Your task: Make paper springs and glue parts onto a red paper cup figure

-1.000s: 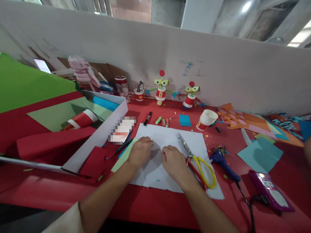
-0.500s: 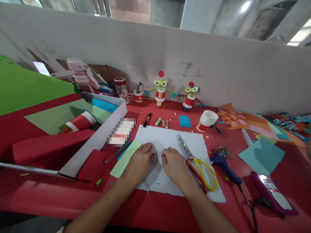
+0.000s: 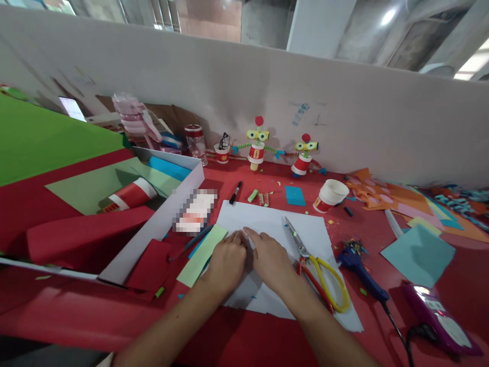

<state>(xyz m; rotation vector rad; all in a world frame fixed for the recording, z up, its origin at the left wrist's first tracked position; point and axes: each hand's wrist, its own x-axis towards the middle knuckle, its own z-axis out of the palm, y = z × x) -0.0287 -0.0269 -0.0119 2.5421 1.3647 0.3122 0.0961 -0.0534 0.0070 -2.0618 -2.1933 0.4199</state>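
My left hand (image 3: 228, 259) rests on white paper (image 3: 263, 216), its fingers curled and pressed together. My right hand (image 3: 270, 259) meets it at the fingertips, index finger reaching forward and the others bent under. Whatever lies between the fingers is hidden. Just left of my left hand is a pale green paper strip (image 3: 202, 255), with a blue piece partly under it. To the right of my right hand lie scissors (image 3: 305, 253) with yellow and red handles, blades pointing away from me.
A box (image 3: 164, 209) holding coloured paper and a red cup stands left. At the back are two paper-cup robots (image 3: 256, 153). Stacked paper cups (image 3: 330, 196), a blue glue gun (image 3: 362, 275) with a cord, and a purple device (image 3: 439, 321) sit right. A black marker (image 3: 236, 192) lies beyond the paper.
My hands have come together; the gap between them has closed at the fingertips. The right index finger now stretches forward. The whole view has shifted slightly.
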